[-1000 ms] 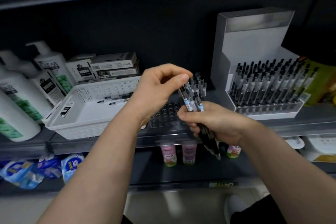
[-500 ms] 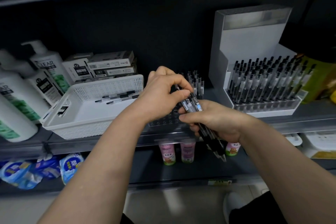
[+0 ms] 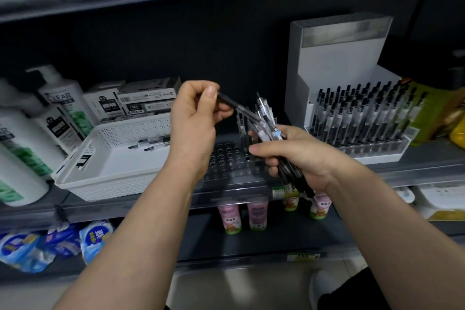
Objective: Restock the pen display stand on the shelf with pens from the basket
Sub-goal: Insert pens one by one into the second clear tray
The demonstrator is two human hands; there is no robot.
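Note:
My right hand (image 3: 297, 156) grips a bundle of black-and-clear pens (image 3: 266, 123), their tips pointing down past the shelf edge. My left hand (image 3: 196, 118) pinches one single pen (image 3: 234, 104) by its dark end, drawn up and left from the bundle. Behind both hands on the shelf stands a dark clear pen display stand (image 3: 226, 156) with many empty holes and a few pens at its back right. The white perforated basket (image 3: 113, 158) to the left holds a few loose pens (image 3: 151, 143).
A full white pen display stand (image 3: 357, 123) sits at the right with a tall white backboard. Shampoo bottles (image 3: 60, 103) and pen boxes (image 3: 146, 100) crowd the left. Small pink and green bottles (image 3: 256, 214) stand on the lower shelf. Yellow-green packages fill the far right.
My left hand has pulled one pen out of the bundle and lifted it up and to the left. My right hand keeps the bundle in about the same place.

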